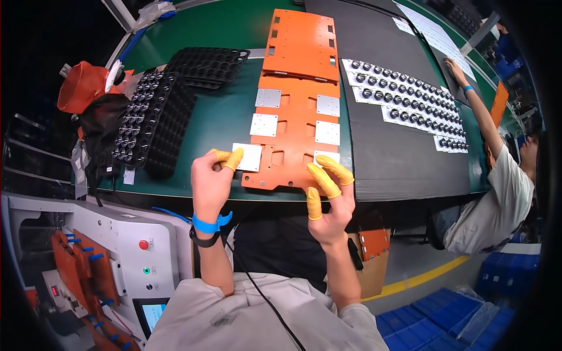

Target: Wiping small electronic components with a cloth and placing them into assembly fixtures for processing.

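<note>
An orange fixture point(295, 127) lies on the green table in front of me, with its hinged orange lid point(300, 44) folded back on the far side. Several white square plates sit along its two sides, one of them a left plate point(264, 124). My left hand point(213, 178), in yellow finger cots, pinches a white square plate point(250, 158) at the fixture's near left corner. Over the near right white plate point(326, 155) are the fingers of my right hand point(332, 199), also in yellow cots. Its thumb stands apart, and whether the fingertips touch that plate is hidden.
Black trays point(140, 120) holding round shiny parts stand at the left, beside empty black trays point(208, 65). On the right, a dark mat point(404, 169) carries white strips with black round parts point(410, 88). A co-worker's arm point(483, 117) reaches in there. A grey machine point(134, 234) stands lower left.
</note>
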A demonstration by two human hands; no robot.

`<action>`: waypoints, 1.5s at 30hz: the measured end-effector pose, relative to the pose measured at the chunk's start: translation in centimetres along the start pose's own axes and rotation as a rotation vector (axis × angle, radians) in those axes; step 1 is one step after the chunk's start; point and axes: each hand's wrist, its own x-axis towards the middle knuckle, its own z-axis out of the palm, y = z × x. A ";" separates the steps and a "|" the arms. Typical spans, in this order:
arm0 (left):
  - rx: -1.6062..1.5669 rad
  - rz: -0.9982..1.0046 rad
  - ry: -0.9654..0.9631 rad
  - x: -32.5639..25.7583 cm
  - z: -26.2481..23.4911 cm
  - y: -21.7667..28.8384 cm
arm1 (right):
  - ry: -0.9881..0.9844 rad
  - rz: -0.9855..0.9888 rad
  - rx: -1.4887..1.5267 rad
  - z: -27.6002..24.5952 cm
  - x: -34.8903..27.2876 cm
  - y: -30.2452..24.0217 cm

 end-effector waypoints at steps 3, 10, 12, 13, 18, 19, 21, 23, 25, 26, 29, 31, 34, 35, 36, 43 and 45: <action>0.050 -0.034 -0.019 0.5 0.3 -0.2 | -0.007 -0.021 -0.006 -0.2 0.0 0.2; 0.110 -0.084 -0.027 0.6 0.2 0.2 | -0.076 -0.106 -0.016 -0.5 2.5 -0.5; 0.106 -0.100 -0.030 0.7 0.0 -0.2 | -0.062 -0.166 -0.055 -0.8 3.5 -0.4; 0.071 -0.066 -0.039 0.7 0.1 -1.0 | -0.051 -0.174 -0.061 -1.0 3.7 -0.2; 0.053 -0.078 -0.029 0.5 0.2 -0.3 | -0.040 -0.157 -0.122 -2.1 3.9 0.5; 0.048 -0.081 -0.028 0.3 0.1 -0.3 | -0.035 -0.156 -0.127 -2.3 3.9 0.4; 0.053 -0.048 -0.039 0.5 0.2 -0.3 | -0.044 -0.154 -0.138 -2.4 3.8 0.6; 0.051 -0.056 -0.056 0.7 0.0 -0.1 | -0.057 -0.136 -0.157 -2.6 3.7 0.7; 0.052 -0.068 -0.077 0.8 -0.2 -0.7 | -0.073 -0.144 -0.180 -2.8 3.7 0.9; -0.035 -0.035 -0.106 1.0 -0.4 -1.3 | -0.086 -0.150 -0.200 -2.9 3.6 0.9; -0.089 -0.009 -0.129 1.3 -0.5 -1.6 | -0.112 -0.154 -0.221 -3.2 3.8 1.0; -0.005 -0.013 -0.133 1.3 -0.4 -0.4 | -0.126 -0.153 -0.235 -3.3 3.6 1.4; 0.047 -0.001 -0.158 1.4 0.2 0.4 | -0.154 -0.160 -0.246 -3.0 3.7 1.8; 0.057 -0.018 -0.210 1.5 0.2 1.0 | -0.168 -0.162 -0.255 -2.9 3.8 1.7; 0.058 -0.024 -0.209 1.6 0.4 0.8 | -0.173 -0.160 -0.252 -2.9 3.9 1.7; 0.047 -0.025 -0.267 2.3 0.1 0.1 | -0.190 -0.112 -0.251 -1.5 8.6 2.7; 0.025 0.005 -0.289 2.5 0.2 -0.5 | -0.152 0.077 -0.186 -0.7 11.9 4.8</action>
